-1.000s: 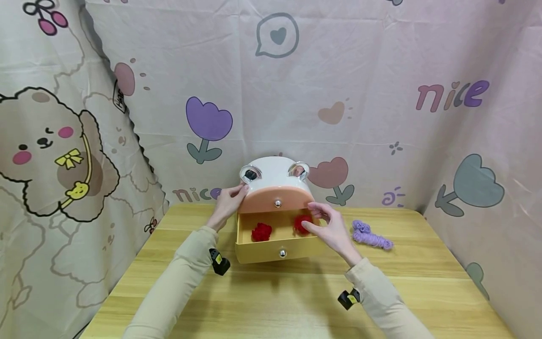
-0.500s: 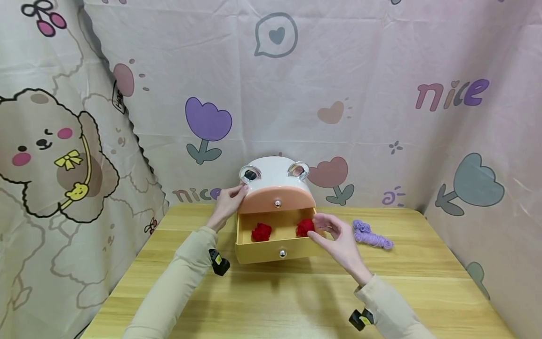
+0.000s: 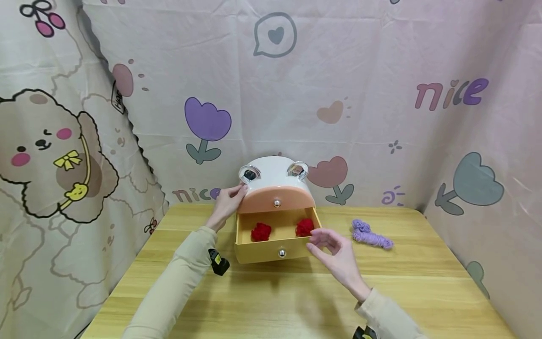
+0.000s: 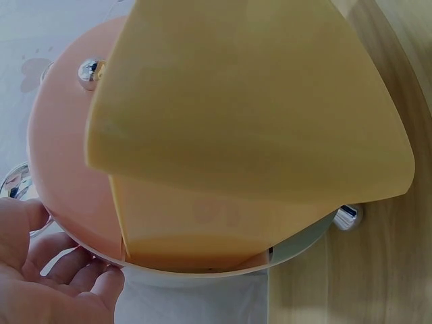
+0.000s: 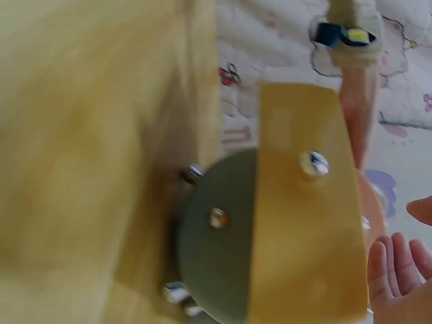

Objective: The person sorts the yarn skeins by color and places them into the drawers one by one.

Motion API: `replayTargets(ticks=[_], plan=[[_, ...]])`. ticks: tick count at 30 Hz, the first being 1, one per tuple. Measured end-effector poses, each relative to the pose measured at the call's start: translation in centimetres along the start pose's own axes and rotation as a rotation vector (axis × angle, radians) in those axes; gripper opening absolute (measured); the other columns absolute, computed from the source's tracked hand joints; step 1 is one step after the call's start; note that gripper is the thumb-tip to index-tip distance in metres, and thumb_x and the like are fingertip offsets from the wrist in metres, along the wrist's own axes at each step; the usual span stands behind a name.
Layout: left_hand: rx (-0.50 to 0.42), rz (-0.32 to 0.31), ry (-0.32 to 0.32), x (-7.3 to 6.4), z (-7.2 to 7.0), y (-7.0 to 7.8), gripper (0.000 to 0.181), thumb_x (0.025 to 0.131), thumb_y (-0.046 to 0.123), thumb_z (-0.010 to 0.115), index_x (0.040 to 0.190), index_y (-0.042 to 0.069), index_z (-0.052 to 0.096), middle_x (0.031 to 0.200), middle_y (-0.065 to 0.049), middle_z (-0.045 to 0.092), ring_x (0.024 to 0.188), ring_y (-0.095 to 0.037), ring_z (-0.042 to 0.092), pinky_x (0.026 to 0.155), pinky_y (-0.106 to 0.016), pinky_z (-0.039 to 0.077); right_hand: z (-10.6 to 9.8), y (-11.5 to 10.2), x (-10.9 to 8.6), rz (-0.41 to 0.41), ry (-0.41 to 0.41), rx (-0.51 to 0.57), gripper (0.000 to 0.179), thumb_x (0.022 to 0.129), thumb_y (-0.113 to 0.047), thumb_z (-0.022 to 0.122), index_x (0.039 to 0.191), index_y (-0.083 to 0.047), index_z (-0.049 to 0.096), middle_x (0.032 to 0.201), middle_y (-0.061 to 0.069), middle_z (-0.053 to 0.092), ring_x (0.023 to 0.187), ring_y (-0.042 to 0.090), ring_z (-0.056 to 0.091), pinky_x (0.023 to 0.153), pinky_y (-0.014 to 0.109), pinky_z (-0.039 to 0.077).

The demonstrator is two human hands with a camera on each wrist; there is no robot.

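A small round-topped chest of drawers (image 3: 277, 175) stands at the back of the table, white on top with two clear rings like eyes. Its orange upper drawer (image 3: 262, 200) is closed. Pulled out below is the yellow drawer (image 3: 294, 249), with two bundles of red yarn inside: a left bundle (image 3: 261, 232) and a right bundle (image 3: 304, 228). My left hand (image 3: 226, 206) grips the chest's left edge, thumb and fingers against the rim in the left wrist view. My right hand (image 3: 338, 254) holds nothing; its bent fingers hover by the yellow drawer's right front corner.
A twisted skein of purple yarn (image 3: 371, 235) lies on the wooden table (image 3: 415, 282), right of the chest. Patterned cloth (image 3: 275, 94) hangs close behind the chest and at both sides. A grey-green lower front (image 5: 219, 256) shows under the yellow drawer.
My right hand has drawn back from the right red yarn bundle, out of the yellow drawer, toward me and slightly right. The bundle stays inside. The left hand keeps its place.
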State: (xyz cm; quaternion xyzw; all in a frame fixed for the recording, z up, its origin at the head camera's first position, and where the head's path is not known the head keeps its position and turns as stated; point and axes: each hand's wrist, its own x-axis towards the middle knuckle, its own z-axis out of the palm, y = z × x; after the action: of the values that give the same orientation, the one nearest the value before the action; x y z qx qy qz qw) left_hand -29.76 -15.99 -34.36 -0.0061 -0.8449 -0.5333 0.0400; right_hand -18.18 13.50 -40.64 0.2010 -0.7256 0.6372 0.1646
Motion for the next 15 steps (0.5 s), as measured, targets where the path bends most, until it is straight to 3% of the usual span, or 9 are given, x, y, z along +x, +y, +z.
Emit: replayTargets(ticks=[4, 15], plan=[[0.001, 0.003, -0.001, 0.0, 0.0, 0.0, 0.057, 0.104, 0.040, 0.052, 0.149, 0.006, 0.046, 0.157, -0.013, 0.044, 0.148, -0.034, 0.039, 0.122, -0.047, 0.036, 1.0, 0.9, -0.8, 0.013, -0.048, 0.007, 0.030, 0.083, 0.006, 0.075, 0.111, 0.012, 0.065, 0.097, 0.031, 0.070, 0.083, 0.000, 0.069, 0.079, 0.019, 0.059], [0.003, 0.016, -0.005, 0.1, 0.0, -0.1, 0.055, 0.105, 0.038, 0.051, 0.149, 0.005, 0.046, 0.157, -0.014, 0.044, 0.148, -0.035, 0.039, 0.122, -0.047, 0.035, 3.9, 2.8, -1.5, 0.121, -0.085, 0.002, 0.026, 0.084, -0.003, 0.078, 0.108, 0.004, 0.071, 0.097, 0.024, 0.076, 0.084, 0.001, 0.072, 0.079, 0.022, 0.061]])
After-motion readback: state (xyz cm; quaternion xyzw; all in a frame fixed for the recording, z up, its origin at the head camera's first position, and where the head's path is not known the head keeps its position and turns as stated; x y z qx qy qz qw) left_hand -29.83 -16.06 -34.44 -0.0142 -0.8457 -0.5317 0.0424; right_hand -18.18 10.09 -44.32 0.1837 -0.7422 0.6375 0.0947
